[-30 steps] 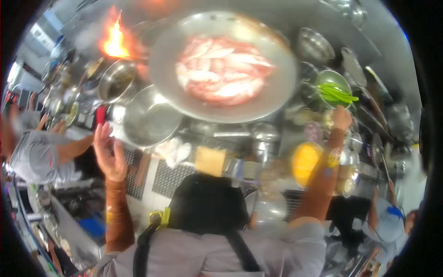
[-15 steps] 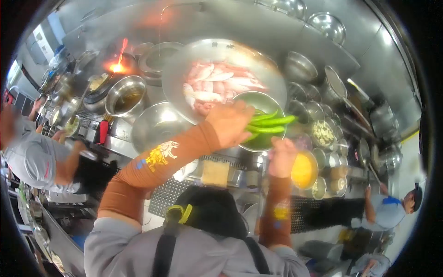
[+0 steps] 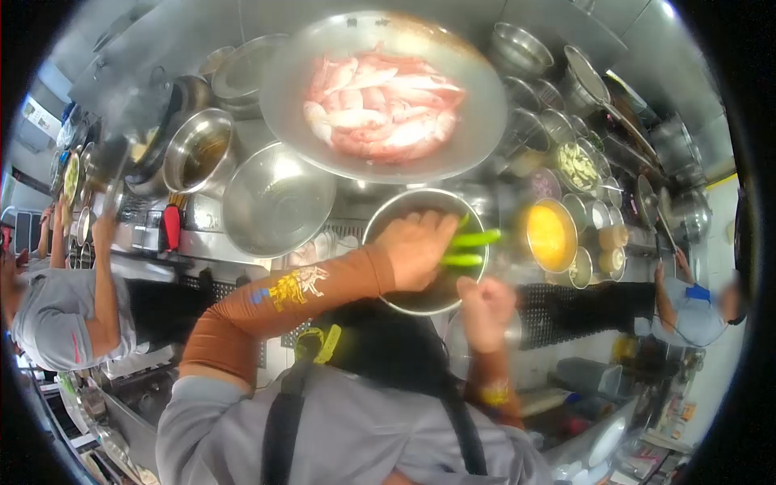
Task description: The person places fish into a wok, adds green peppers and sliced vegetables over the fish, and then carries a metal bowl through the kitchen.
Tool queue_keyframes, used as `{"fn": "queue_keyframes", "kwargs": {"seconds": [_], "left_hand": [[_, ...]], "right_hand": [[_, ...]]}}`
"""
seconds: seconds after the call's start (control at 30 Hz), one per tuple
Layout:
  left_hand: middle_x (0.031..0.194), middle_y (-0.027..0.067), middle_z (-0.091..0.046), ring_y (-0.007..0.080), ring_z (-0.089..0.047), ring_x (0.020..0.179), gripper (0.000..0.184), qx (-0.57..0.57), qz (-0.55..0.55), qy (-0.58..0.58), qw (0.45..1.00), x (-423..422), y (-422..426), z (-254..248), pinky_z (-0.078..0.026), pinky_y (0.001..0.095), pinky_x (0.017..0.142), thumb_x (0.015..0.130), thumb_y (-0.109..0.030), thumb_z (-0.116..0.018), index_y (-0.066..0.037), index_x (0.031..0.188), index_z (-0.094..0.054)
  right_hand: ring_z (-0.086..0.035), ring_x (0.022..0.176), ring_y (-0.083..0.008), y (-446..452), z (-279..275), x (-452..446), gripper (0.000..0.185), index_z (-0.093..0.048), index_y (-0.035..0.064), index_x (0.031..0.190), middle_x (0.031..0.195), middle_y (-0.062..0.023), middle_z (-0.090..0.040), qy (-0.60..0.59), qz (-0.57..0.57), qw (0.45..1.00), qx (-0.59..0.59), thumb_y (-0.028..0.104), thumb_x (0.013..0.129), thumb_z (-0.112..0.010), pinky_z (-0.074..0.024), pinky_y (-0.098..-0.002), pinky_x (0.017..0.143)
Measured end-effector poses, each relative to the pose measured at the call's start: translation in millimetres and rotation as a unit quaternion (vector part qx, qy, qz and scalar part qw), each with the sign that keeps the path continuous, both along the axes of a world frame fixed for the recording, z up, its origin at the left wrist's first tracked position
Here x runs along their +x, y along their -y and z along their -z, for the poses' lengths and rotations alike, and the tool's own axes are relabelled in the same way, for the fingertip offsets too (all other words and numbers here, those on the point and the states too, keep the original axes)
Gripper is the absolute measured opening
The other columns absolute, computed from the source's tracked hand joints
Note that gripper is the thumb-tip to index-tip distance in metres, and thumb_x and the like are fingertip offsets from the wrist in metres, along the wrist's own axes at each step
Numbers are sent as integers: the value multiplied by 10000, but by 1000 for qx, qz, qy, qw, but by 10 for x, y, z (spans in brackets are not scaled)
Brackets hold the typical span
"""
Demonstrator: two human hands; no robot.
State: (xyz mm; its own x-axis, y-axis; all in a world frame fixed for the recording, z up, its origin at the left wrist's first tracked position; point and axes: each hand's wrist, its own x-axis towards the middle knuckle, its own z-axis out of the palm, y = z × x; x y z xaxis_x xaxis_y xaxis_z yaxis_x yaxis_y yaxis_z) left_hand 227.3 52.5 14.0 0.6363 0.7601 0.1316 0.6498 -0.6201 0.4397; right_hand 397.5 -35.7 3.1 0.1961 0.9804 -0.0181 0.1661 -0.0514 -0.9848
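Note:
A steel bowl (image 3: 377, 236) is in front of my chest, below the large wok. Green chili peppers (image 3: 472, 238) stick out past the fingers of my left hand (image 3: 419, 252), which is closed around them inside the bowl. My right hand (image 3: 487, 311) is closed at the bowl's lower right rim; motion blurs it a little. In the wide wok (image 3: 281, 121) lies a heap of pale pink whole fish (image 3: 380, 109). The bowl's bottom is mostly hidden by my left hand.
An empty-looking steel basin (image 3: 279, 202) and a pot of dark liquid (image 3: 198, 153) stand left of the wok. To the right are a bowl of yellow liquid (image 3: 550, 234) and several small ingredient containers. Other people (image 3: 65, 307) work on both sides.
The bowl and both hands have moved from the wok's lower edge down toward my body. The fish pile now shows whole. The flame at the left is no longer visible.

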Motion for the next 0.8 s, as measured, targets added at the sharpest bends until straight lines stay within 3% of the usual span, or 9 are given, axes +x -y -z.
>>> {"fn": "queue_keyframes", "kwargs": {"seconds": [0.1,0.2,0.23,0.4,0.5,0.6,0.7,0.73,0.8], "left_hand": [[956,237,-599,420,-627,842,644,-33,53,38,997,22,80,240,-518,480,733,715,-156,-741,35,1232,-406],[849,257,-622,449,-625,761,558,-195,74,56,976,-28,-98,323,-504,523,697,757,-170,-716,48,1167,-407],[776,260,-626,473,-614,728,508,-191,72,87,975,-39,-137,341,-488,551,675,788,-194,-697,37,1127,-398],[850,290,-608,489,-602,796,386,-142,83,173,971,-70,-260,745,-490,525,694,845,-202,-654,15,1098,-461],[833,218,-622,376,-637,734,304,-125,89,201,968,-87,-308,967,-507,450,658,891,-174,-624,15,1094,-501],[809,93,-612,190,-611,687,263,-429,44,224,874,-143,-340,1026,-498,339,609,915,-142,-606,-4,1124,-527],[816,11,-587,78,-557,680,242,-481,24,264,836,-223,-342,1144,-466,252,582,916,-115,-596,-24,1135,-545],[803,17,-603,78,-552,628,208,-491,-2,278,826,-253,-295,1039,-453,236,555,904,-106,-598,-30,1096,-576],[790,25,-626,89,-560,607,189,-488,2,269,830,-350,-274,816,-464,256,550,882,-107,-601,-22,1051,-599]], "right_hand": [[-378,534,-21,201,121,89,386,-429,71,578,559,61,-469,-4,-3,1000,-29,55,884,-665,-297,-228,470],[-412,535,-22,260,121,149,372,-456,67,582,569,53,-506,-7,0,996,-91,74,889,-665,-319,-226,474],[-414,533,-23,261,158,166,371,-459,66,582,565,52,-505,-23,-4,994,-109,83,891,-664,-322,-227,474],[-425,512,-32,200,672,229,353,-484,59,597,546,41,-504,-39,-32,991,-126,119,892,-667,-344,-235,466],[-458,500,-48,110,979,180,358,-510,47,595,548,22,-532,-21,-40,990,-134,158,889,-681,-365,-248,461],[-548,528,-105,9,1474,89,371,-566,32,609,572,-46,-583,-3,-70,986,-151,233,896,-686,-425,-295,496],[-593,564,-189,-23,1745,89,347,-632,29,665,598,-109,-587,104,-126,975,-150,280,898,-689,-465,-359,555],[-635,720,-275,-31,1369,71,225,-697,53,833,764,-156,-639,244,-137,954,-107,264,907,-672,-493,-403,655],[-632,850,-288,-98,1049,94,164,-696,73,930,918,-151,-650,355,-2,930,92,230,894,-662,-493,-411,762]]}}
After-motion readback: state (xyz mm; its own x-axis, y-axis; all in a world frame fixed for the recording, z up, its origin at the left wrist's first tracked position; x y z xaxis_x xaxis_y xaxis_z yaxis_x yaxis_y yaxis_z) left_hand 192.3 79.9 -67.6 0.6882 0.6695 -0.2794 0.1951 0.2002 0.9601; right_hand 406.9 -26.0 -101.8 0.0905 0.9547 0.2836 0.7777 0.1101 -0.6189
